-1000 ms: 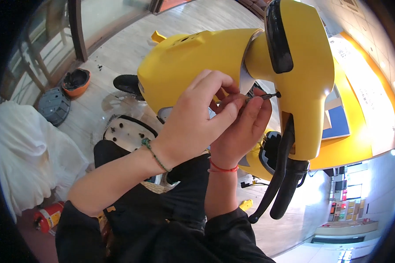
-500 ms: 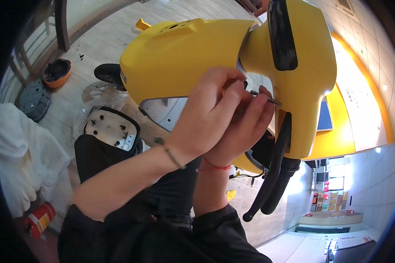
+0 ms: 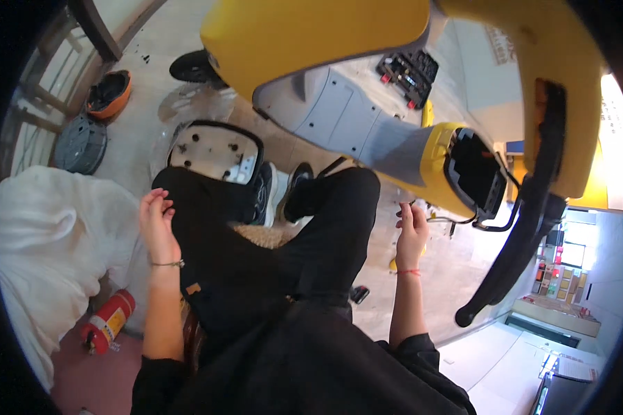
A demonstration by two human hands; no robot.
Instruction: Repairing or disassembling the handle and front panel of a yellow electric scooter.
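Note:
My left hand [image 3: 158,225] hangs beside my left thigh, palm partly turned inward. Its fingers are loosely bent and apart, and nothing shows in them. My right hand [image 3: 412,232] is lowered to the right of my right knee with its fingers curled together. A small dark bit shows at those fingertips, too small to name. Ahead stands a yellow scooter [image 3: 325,34] with a grey footboard [image 3: 332,114], apart from both hands. Its black brake lever [image 3: 509,259] reaches down on the right. The front body section has a dark opening [image 3: 474,173] with loose cables below.
A seat lying underside up [image 3: 218,149] rests on the floor by my feet. An open black toolbox [image 3: 410,76] lies beyond the footboard. At left are an orange helmet [image 3: 109,95], a grey round bin-like thing [image 3: 81,144], white cloth [image 3: 55,221] and a red fire extinguisher [image 3: 109,321].
My hands were together at the scooter's upper body, fingering a thin dark metal piece. Both have come apart and down to my sides. My view has tilted down, showing the footboard and toolbox.

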